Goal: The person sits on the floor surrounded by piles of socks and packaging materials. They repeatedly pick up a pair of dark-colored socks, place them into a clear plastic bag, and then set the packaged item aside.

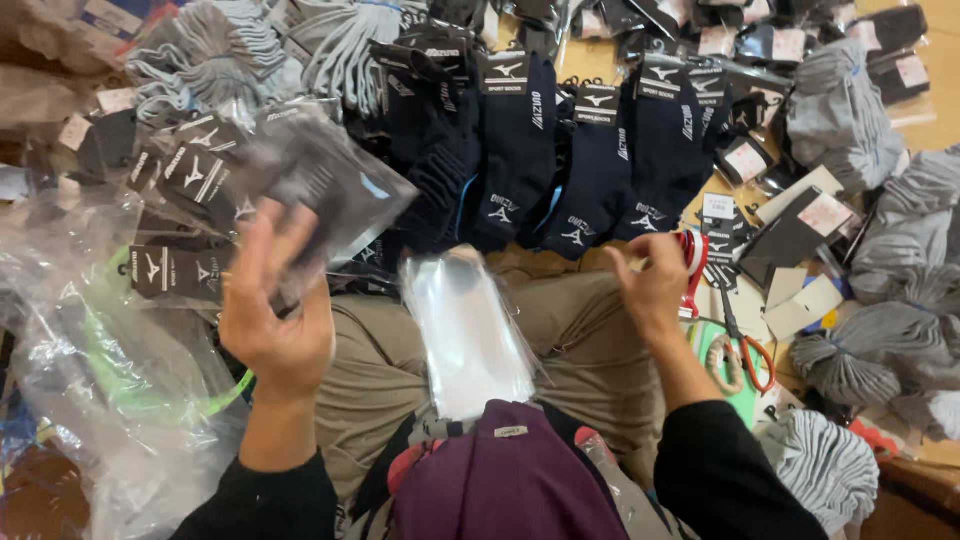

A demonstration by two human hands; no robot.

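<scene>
Wooden floor [930, 125], navy socks [590, 160], grey sock bundles [850, 110]

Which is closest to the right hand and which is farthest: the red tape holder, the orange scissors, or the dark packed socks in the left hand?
From the right hand:
1. Red tape holder, touching its outer side.
2. Orange scissors, lower, further out.
3. Dark packed socks, far across in the left hand.

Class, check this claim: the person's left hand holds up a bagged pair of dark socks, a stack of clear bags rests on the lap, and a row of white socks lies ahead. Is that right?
Not quite. The head view shows the row of socks ahead is navy, not white. The rest stands: the left hand holds up a bagged pair of dark socks, and the clear bags rest on the lap.
</scene>
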